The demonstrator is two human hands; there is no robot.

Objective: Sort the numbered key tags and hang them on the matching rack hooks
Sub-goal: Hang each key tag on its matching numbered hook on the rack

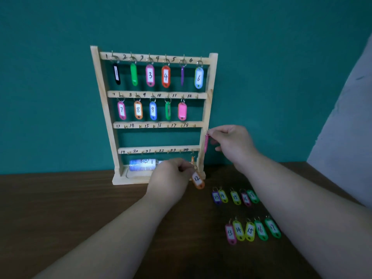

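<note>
A wooden rack (pixel 205 117) stands against the teal wall, its hooks numbered 1 to 24. Coloured tags hang on hooks 1 to 11; hook 12 (pixel 197 96) and the two lower rows are bare, except one orange tag (pixel 192 160) hanging near hook 24. My left hand (pixel 171 178) pinches the ring of an orange tag marked 12 (pixel 197 180) in front of the rack's base. My right hand (pixel 231 143) pinches the ring of a pink tag (pixel 206 143), seen edge-on, beside the rack's right post. Several more tags lie on the table in two rows (pixel 234 197) (pixel 250 231).
A white bottle (pixel 141 165) lies on the rack's base, behind my left hand. The dark wooden table (pixel 60 198) runs to the teal wall. A grey slanted surface (pixel 346 127) rises at the right edge.
</note>
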